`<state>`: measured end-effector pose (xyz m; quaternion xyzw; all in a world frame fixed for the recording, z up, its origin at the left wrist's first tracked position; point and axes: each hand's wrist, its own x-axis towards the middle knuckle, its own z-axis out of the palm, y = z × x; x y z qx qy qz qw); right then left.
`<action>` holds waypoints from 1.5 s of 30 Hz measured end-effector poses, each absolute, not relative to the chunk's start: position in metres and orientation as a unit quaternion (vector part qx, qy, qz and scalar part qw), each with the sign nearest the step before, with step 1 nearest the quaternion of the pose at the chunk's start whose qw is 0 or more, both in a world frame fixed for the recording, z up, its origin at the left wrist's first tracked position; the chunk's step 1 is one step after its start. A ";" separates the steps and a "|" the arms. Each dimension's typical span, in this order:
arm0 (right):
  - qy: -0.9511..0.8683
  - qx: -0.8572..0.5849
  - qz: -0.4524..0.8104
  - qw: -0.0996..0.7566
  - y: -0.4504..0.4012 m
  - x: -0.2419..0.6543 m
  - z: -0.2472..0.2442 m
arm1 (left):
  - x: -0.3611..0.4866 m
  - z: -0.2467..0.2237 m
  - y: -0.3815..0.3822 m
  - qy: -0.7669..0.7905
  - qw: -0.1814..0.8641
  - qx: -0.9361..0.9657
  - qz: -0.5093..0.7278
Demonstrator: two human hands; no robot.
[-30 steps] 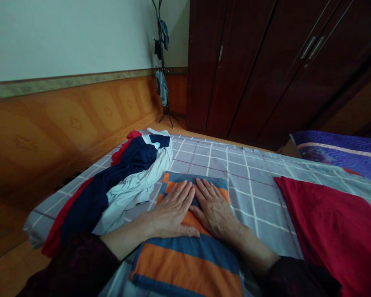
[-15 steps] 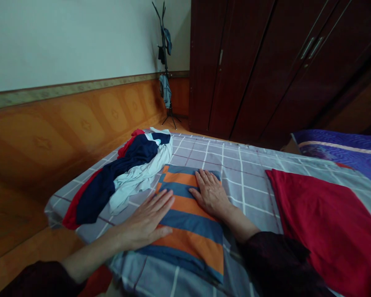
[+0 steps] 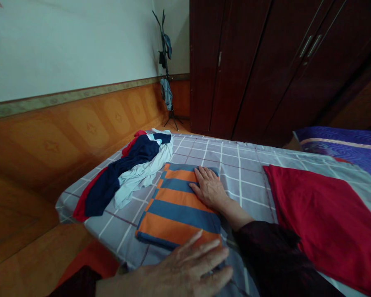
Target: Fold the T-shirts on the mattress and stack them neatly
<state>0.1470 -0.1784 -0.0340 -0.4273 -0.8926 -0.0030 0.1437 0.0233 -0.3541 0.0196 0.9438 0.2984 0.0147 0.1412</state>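
A folded cloth with orange and blue-grey stripes (image 3: pixel 182 202) lies on the checked bedspread (image 3: pixel 247 181). My right hand (image 3: pixel 210 189) rests flat on its far right part, fingers spread. My left hand (image 3: pixel 188 268) is at the near edge of the striped cloth, fingers apart and slightly blurred, covering its near right corner; whether it touches the cloth is hard to tell. Neither hand grasps anything.
Left on the bed is a loose pile of navy (image 3: pixel 132 154), red and pale clothes. A red cloth (image 3: pixel 324 218) lies at the right. Beyond stand a coat rack (image 3: pixel 166 62), a dark wardrobe (image 3: pixel 244 74) and something purple (image 3: pixel 343 144).
My left hand has moved from the cloth's left side toward me and to the right, to its near edge. My right hand stays on the cloth, nearly unmoved. The view has shifted slightly.
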 end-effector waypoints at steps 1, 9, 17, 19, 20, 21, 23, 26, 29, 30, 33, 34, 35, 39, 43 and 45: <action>-0.892 -0.427 -0.003 0.145 -0.179 0.147 -0.034 | 0.022 0.019 -0.355 0.310 0.139 0.940 0.028; -0.891 -0.429 -0.007 0.151 -0.179 0.147 -0.035 | 0.004 -0.003 -0.350 0.422 0.084 0.886 0.173; -0.894 -0.423 -0.012 0.145 -0.180 0.147 -0.033 | 0.016 -0.003 -0.346 0.395 0.075 0.908 0.120; -0.894 -0.424 -0.010 0.143 -0.180 0.147 -0.033 | 0.018 0.000 -0.344 0.383 0.088 0.912 0.115; -0.894 -0.426 -0.008 0.142 -0.179 0.147 -0.033 | 0.018 0.001 -0.344 0.377 0.095 0.914 0.113; -0.893 -0.427 -0.006 0.140 -0.179 0.147 -0.033 | 0.019 0.003 -0.343 0.370 0.101 0.917 0.112; -0.893 -0.427 -0.005 0.140 -0.178 0.147 -0.034 | 0.021 0.004 -0.344 0.361 0.110 0.919 0.113; -0.894 -0.425 -0.011 0.141 -0.178 0.147 -0.035 | 0.026 0.003 -0.347 0.359 0.116 0.919 0.113; -0.894 -0.424 -0.020 0.144 -0.178 0.147 -0.036 | 0.032 0.003 -0.351 0.307 0.138 0.934 0.116; -0.894 -0.424 -0.021 0.146 -0.178 0.147 -0.036 | 0.034 0.004 -0.351 0.298 0.142 0.935 0.126; -0.894 -0.423 -0.019 0.147 -0.178 0.147 -0.036 | 0.039 0.007 -0.351 0.345 0.131 0.918 0.146; -0.894 -0.423 -0.018 0.147 -0.178 0.147 -0.035 | 0.040 0.008 -0.350 0.356 0.127 0.915 0.140; -0.894 -0.423 -0.017 0.147 -0.178 0.147 -0.035 | 0.041 0.009 -0.349 0.344 0.136 0.920 0.130; -0.893 -0.425 -0.019 0.149 -0.178 0.147 -0.034 | 0.043 0.009 -0.346 0.276 0.153 0.941 0.122; -0.895 -0.421 -0.025 0.147 -0.178 0.147 -0.035 | 0.044 0.011 -0.342 0.306 0.129 0.935 0.122; -0.895 -0.421 -0.026 0.147 -0.177 0.146 -0.036 | 0.043 0.011 -0.341 0.269 0.163 0.941 0.121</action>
